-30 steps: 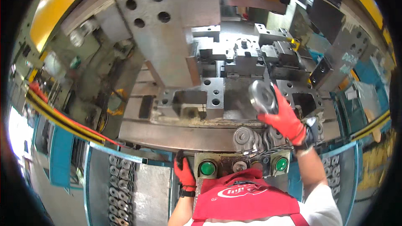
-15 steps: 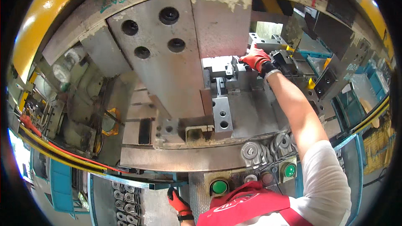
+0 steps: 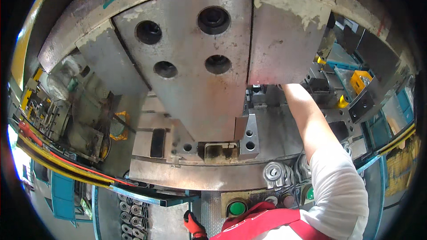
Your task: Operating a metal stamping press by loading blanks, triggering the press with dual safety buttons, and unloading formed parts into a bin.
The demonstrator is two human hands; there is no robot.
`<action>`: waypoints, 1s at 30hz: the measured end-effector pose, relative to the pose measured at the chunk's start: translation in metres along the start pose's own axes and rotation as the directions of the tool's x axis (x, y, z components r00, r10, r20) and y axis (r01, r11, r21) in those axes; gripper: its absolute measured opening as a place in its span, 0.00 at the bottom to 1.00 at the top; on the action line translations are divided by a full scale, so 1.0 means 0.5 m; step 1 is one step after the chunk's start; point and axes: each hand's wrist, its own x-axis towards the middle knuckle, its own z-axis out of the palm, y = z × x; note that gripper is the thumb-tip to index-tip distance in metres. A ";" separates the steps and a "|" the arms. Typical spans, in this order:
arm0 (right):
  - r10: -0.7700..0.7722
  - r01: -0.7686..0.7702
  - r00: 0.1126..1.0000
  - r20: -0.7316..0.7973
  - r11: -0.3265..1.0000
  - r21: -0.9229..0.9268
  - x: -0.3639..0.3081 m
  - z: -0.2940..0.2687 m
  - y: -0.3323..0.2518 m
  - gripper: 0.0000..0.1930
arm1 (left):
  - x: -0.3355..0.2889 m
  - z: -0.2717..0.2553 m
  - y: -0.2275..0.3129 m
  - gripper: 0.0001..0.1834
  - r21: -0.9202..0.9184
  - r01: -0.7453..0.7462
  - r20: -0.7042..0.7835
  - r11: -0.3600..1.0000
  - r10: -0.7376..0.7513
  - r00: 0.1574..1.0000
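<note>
My right forearm [image 3: 307, 111] reaches forward into the press. Its hand is out of sight behind the big upper steel block [image 3: 284, 40], so what it touches is hidden. Under that block, part of the lower die [image 3: 269, 95] shows beside my wrist. My left hand [image 3: 194, 226], in an orange-red glove with dark fingertips, is low at the front, beside a blue metal bar [image 3: 189, 200]. Its finger pose is too small to make out, and no object shows in it. Ring-ended metal parts [image 3: 275, 173] lie on the press's front ledge, left of my right upper arm.
A green push button [image 3: 237, 208] sits on the panel before me. Several similar metal parts [image 3: 133, 215] lie in rows at the lower left. Bolted steel tooling [image 3: 187, 35] hangs overhead. Yellow posts [image 3: 342, 102] stand right of my arm, and a yellow crate [image 3: 360, 81] is beyond.
My view has shifted closer to the upper block. My right hand, visible earlier at the die in its orange-red glove, is now behind the block. My left hand stays low in front.
</note>
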 end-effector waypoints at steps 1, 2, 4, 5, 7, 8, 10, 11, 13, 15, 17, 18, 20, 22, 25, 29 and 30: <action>-0.019 0.016 0.999 0.038 0.997 0.075 -0.037 -0.043 -0.066 0.16 | -0.042 0.017 0.059 0.15 -0.009 0.043 -0.048 0.999 -0.043 0.998; -0.037 0.026 0.996 0.077 0.989 0.148 -0.088 -0.089 -0.119 0.20 | -0.080 0.046 0.121 0.14 -0.023 0.084 -0.093 0.996 -0.086 0.992; 0.227 -0.231 0.970 0.087 0.756 0.613 -0.198 -0.152 -0.104 0.32 | -0.095 0.061 0.126 0.15 -0.002 0.024 -0.069 1.000 -0.024 0.997; 0.338 -0.398 0.914 0.224 0.639 0.658 -0.254 -0.180 -0.109 0.42 | -0.099 0.072 0.122 0.16 0.023 -0.031 -0.044 0.999 0.032 0.999; 0.290 -0.213 0.957 -0.006 0.716 0.665 -0.313 -0.143 -0.074 0.47 | -0.092 0.107 0.113 0.16 0.043 -0.073 0.047 0.996 0.071 0.996; 0.288 -0.177 0.957 -0.040 0.686 0.706 -0.335 -0.140 -0.098 0.48 | -0.100 0.108 0.118 0.15 0.070 -0.112 0.082 0.991 0.107 0.991; 0.227 -0.067 0.962 -0.149 0.729 0.681 -0.469 -0.168 -0.146 0.47 | -0.114 0.117 0.141 0.16 0.128 -0.005 0.132 0.992 -0.012 0.991; 0.181 0.059 0.946 -0.271 0.723 0.688 -0.549 -0.151 -0.154 0.43 | -0.120 0.122 0.151 0.17 0.178 0.092 0.195 0.980 -0.127 0.972; 0.063 0.340 0.881 -0.469 0.606 0.719 -0.691 -0.121 -0.193 0.39 | -0.098 0.079 0.093 0.19 0.296 -0.011 0.322 0.955 -0.089 0.942; 0.053 0.477 0.824 -0.564 0.473 0.741 -0.831 -0.085 -0.192 0.36 | -0.079 0.041 0.028 0.22 0.450 -0.262 0.587 0.854 -0.062 0.807; 0.186 0.402 0.841 -0.508 0.412 0.818 -0.941 0.000 -0.172 0.32 | -0.110 0.058 0.039 0.23 0.465 -0.397 0.722 0.792 -0.079 0.687; 0.288 0.309 0.863 -0.416 0.351 0.884 -0.990 0.061 -0.162 0.30 | -0.137 0.088 0.067 0.25 0.444 -0.527 0.826 0.725 -0.104 0.553; 0.635 0.040 0.767 -0.088 0.089 0.995 -1.085 0.191 -0.152 0.27 | -0.217 0.183 0.135 0.29 0.572 0.332 0.390 0.750 -0.604 0.695; 0.762 -0.142 0.630 0.150 -0.076 0.987 -1.159 0.353 -0.137 0.32 | -0.199 0.193 0.070 0.33 0.564 -0.180 0.558 0.806 -0.212 0.802; 0.621 -0.188 0.583 0.523 -0.524 0.831 -1.210 0.537 -0.168 0.40 | -0.143 0.192 0.015 0.37 0.508 -0.072 0.512 0.858 -0.234 0.827; 0.432 -0.383 0.742 0.512 -0.354 0.853 -1.208 0.610 -0.201 0.48 | -0.163 0.217 0.039 0.42 0.535 -0.176 0.546 0.826 -0.179 0.818; 0.453 -0.419 0.733 0.509 -0.290 0.861 -1.196 0.592 -0.200 0.48 | -0.166 0.204 0.036 0.42 0.545 -0.171 0.532 0.821 -0.181 0.827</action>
